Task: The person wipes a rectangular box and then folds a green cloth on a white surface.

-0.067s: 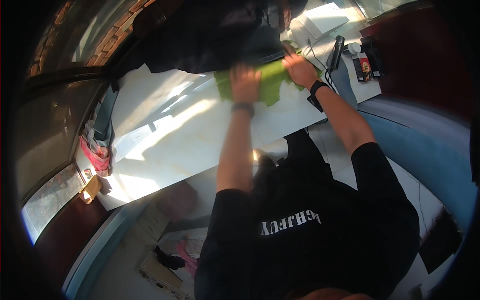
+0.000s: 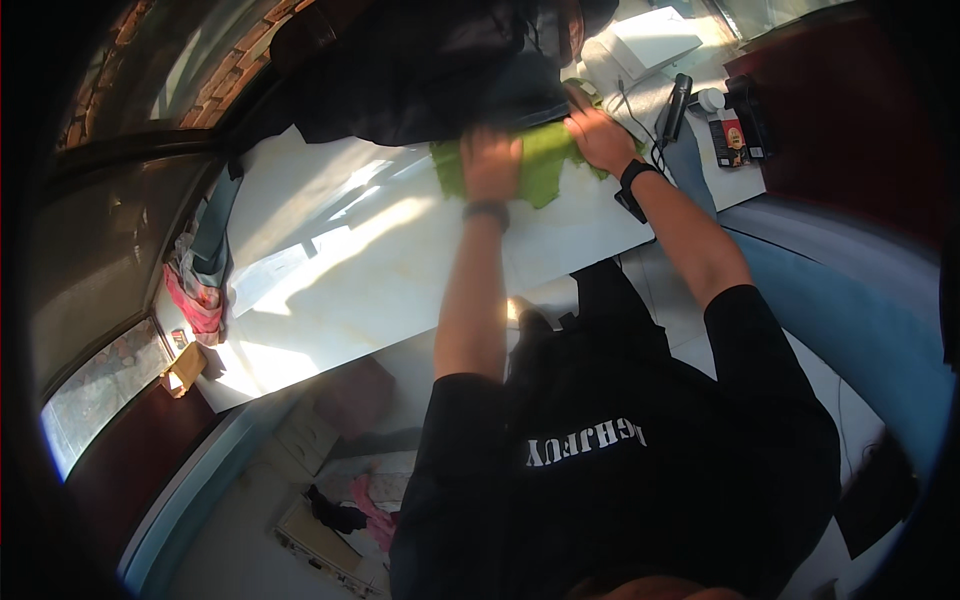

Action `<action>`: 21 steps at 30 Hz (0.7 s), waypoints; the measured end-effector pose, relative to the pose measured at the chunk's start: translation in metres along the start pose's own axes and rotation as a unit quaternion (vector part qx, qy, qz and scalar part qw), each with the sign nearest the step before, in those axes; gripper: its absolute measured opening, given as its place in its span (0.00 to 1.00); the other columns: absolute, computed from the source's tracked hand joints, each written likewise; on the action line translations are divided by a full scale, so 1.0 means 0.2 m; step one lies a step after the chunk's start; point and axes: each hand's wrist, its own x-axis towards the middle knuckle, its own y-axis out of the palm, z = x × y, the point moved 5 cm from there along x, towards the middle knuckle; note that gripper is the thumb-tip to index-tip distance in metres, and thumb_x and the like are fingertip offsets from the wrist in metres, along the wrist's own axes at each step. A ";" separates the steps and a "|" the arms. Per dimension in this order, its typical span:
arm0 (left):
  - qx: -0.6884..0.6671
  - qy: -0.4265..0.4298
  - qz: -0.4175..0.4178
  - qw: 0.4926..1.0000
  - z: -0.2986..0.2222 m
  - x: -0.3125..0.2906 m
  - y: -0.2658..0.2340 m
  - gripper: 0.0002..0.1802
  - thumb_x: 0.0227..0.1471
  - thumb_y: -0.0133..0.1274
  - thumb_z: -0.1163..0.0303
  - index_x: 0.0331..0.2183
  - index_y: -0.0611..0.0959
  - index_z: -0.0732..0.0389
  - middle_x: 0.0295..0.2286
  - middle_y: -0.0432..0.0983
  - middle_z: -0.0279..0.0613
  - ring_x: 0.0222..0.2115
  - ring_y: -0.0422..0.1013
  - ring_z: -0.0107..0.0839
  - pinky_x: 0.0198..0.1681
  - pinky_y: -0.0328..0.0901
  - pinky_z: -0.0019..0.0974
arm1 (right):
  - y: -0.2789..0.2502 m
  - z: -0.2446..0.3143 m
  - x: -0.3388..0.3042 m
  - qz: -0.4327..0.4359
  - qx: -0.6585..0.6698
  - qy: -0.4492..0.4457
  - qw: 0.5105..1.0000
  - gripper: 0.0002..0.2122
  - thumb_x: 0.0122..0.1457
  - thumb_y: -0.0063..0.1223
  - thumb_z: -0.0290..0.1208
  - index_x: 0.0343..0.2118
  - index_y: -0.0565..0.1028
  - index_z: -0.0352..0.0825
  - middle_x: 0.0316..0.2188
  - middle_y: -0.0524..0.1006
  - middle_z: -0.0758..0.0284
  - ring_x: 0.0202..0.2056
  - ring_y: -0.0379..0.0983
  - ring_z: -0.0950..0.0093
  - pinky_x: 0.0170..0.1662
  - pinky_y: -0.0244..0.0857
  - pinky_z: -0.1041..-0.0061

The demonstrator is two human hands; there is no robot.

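Note:
A green cloth (image 2: 543, 178) with an uneven edge is spread on the white table, partly covered at its far side by a large black leather-like thing (image 2: 430, 75). My left hand (image 2: 490, 168) lies palm down over the cloth's left part. It is blurred, but looks flat with the thumb apart. Farther right, my right hand (image 2: 602, 138) rests on the right part of the cloth, its fingers stretched toward the black thing's edge. A dark band is on each wrist.
The white table (image 2: 390, 260) carries a dark cylinder (image 2: 677, 105), a small black-and-red box (image 2: 729, 138) and a white box (image 2: 655, 42) on the right. A pink cloth (image 2: 195, 305) and an open carton (image 2: 184, 370) are at the left end. Sunlight streaks the tabletop.
The whole view has shifted very slightly. Both hands keep their places on the green cloth, and the left one is blurred in both frames.

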 end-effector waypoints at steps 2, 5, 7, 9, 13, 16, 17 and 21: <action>0.001 0.023 -0.164 0.986 -0.01 -0.01 -0.04 0.21 0.56 0.44 0.57 0.41 0.78 0.63 0.47 0.70 0.52 0.53 0.60 0.45 0.59 0.49 0.52 | 0.03 -0.01 0.01 -0.043 -0.050 -0.053 0.996 0.12 0.57 0.39 0.30 0.39 0.72 0.33 0.56 0.64 0.54 0.52 0.66 0.63 0.49 0.65 0.68; 0.044 0.025 -0.111 0.993 0.02 0.00 0.03 0.21 0.55 0.45 0.56 0.40 0.78 0.63 0.46 0.70 0.51 0.53 0.60 0.44 0.59 0.49 0.51 | 0.07 -0.01 0.01 -0.078 -0.110 -0.102 0.986 0.13 0.57 0.38 0.31 0.42 0.72 0.34 0.57 0.63 0.55 0.52 0.65 0.63 0.49 0.65 0.68; 0.052 0.006 -0.120 0.991 0.03 -0.02 0.06 0.22 0.55 0.45 0.56 0.44 0.76 0.63 0.48 0.69 0.51 0.54 0.59 0.44 0.59 0.49 0.51 | 0.08 0.01 0.03 -0.076 -0.113 -0.111 0.984 0.14 0.58 0.38 0.32 0.45 0.71 0.34 0.57 0.63 0.57 0.52 0.66 0.63 0.49 0.65 0.69; 0.053 -0.018 -0.124 0.991 -0.06 -0.09 0.06 0.24 0.55 0.45 0.55 0.47 0.75 0.63 0.49 0.67 0.51 0.55 0.58 0.44 0.60 0.48 0.51 | 0.10 -0.06 -0.01 -0.020 -0.028 -0.021 0.999 0.15 0.62 0.37 0.33 0.47 0.70 0.32 0.58 0.61 0.57 0.52 0.65 0.63 0.49 0.63 0.66; -0.043 -0.039 -0.158 0.986 -0.17 -0.33 0.04 0.34 0.56 0.42 0.55 0.59 0.58 0.61 0.60 0.52 0.48 0.61 0.47 0.42 0.61 0.44 0.52 | 0.07 0.01 -0.21 -0.053 -0.095 0.004 0.994 0.22 0.64 0.35 0.39 0.60 0.59 0.42 0.62 0.55 0.66 0.58 0.57 0.65 0.56 0.58 0.65; -0.076 -0.045 -0.098 0.991 -0.27 -0.45 0.08 0.33 0.58 0.39 0.55 0.61 0.56 0.60 0.61 0.49 0.46 0.63 0.44 0.40 0.63 0.39 0.51 | 0.11 -0.06 -0.34 -0.067 -0.053 0.007 0.996 0.23 0.65 0.34 0.40 0.62 0.54 0.43 0.64 0.52 0.67 0.62 0.50 0.64 0.59 0.54 0.65; -0.070 -0.055 -0.101 0.991 -0.27 -0.53 0.10 0.33 0.58 0.39 0.55 0.61 0.56 0.60 0.61 0.49 0.46 0.63 0.44 0.40 0.63 0.39 0.51 | 0.12 0.00 -0.38 -0.068 -0.047 -0.003 0.997 0.23 0.65 0.34 0.40 0.62 0.54 0.43 0.64 0.52 0.67 0.62 0.50 0.64 0.59 0.54 0.65; -0.085 -0.078 -0.105 0.988 -0.30 -0.71 0.13 0.33 0.58 0.39 0.55 0.61 0.56 0.58 0.61 0.49 0.42 0.63 0.43 0.38 0.64 0.38 0.49 | 0.16 0.07 -0.52 -0.054 -0.043 0.000 0.998 0.24 0.65 0.34 0.41 0.63 0.53 0.44 0.64 0.52 0.67 0.62 0.50 0.62 0.60 0.54 0.66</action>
